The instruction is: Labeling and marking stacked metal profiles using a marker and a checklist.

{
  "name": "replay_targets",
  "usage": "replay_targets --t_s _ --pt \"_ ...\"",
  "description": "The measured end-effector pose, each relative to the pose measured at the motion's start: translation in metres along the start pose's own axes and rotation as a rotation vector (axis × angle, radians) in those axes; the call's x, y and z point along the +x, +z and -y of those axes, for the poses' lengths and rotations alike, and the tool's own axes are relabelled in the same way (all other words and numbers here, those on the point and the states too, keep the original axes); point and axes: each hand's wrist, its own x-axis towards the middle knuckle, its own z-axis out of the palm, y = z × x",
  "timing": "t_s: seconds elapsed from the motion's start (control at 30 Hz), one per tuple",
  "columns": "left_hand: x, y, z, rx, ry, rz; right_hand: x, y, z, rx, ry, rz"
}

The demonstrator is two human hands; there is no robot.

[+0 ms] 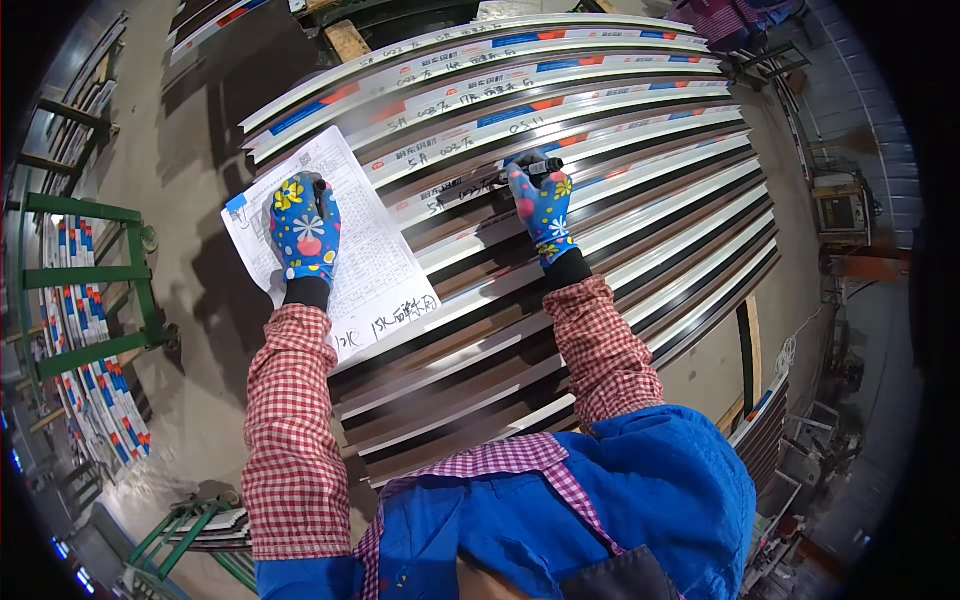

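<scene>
My right hand (541,205), in a blue flowered glove, is closed around a black marker (545,166). It rests on a long white-and-brown profile bar (460,205) that has black handwriting along it. My left hand (305,228), in a matching glove, lies closed on a printed sheet of paper (375,270). A small dark end shows by its fingers, too little to name. The sheet lies across the bars and carries a blue tag at its left corner, a printed table and large handwriting at its lower edge.
Several similar profile bars (590,268) lie side by side beneath my hands, some with printed film and handwriting. To the left stands a green metal frame (85,278) beside stacked bars (85,370). A wooden beam (752,350) is at the right, with machinery (845,212) beyond.
</scene>
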Motion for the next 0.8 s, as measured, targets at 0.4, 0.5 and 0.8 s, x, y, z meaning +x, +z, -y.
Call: replay_targets --t_s 0.4,0.5,0.8 --pt "0.000 0.003 0.004 0.025 -0.012 0.010 0.014 -0.013 -0.005 0.486 0.196 -0.482" --pt "0.000 0.005 -0.001 0.029 0.002 0.002 0.030 -0.033 -0.038 0.591 0.145 -0.614" --pt "-0.001 0.002 0.000 0.005 -0.037 0.047 0.062 0.027 -0.024 0.385 0.091 -0.049"
